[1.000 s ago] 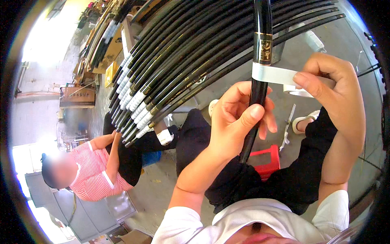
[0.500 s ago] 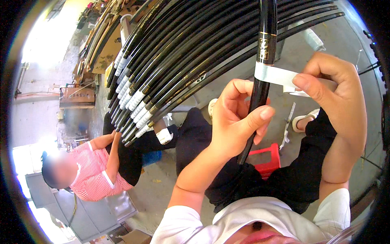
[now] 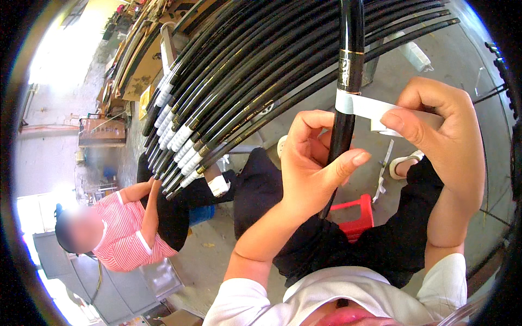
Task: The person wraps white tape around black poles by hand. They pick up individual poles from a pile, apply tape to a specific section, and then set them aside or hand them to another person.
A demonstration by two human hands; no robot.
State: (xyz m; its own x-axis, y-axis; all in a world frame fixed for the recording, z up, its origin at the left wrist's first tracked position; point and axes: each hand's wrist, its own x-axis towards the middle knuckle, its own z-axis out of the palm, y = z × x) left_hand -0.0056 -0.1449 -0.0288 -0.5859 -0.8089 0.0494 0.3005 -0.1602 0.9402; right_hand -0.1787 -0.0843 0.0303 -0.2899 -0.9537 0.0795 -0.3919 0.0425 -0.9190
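My left hand (image 3: 312,163) grips a black glossy rod (image 3: 349,60) that stands nearly upright before me. A band of white tape (image 3: 353,103) wraps the rod just above my left fingers and stretches right to a tape roll (image 3: 402,122) held in my right hand (image 3: 435,133). A gold ring marks the rod above the tape.
A large bundle of black rods (image 3: 228,98) with white-taped ends fans across the upper left. A person in a red striped shirt (image 3: 122,231) crouches at lower left by the rod ends. A red plastic stool (image 3: 356,214) sits under my legs on the concrete floor (image 3: 206,255).
The rod and both hands have shifted slightly; the tape strip stays stretched between rod and roll. The person at left has barely moved.
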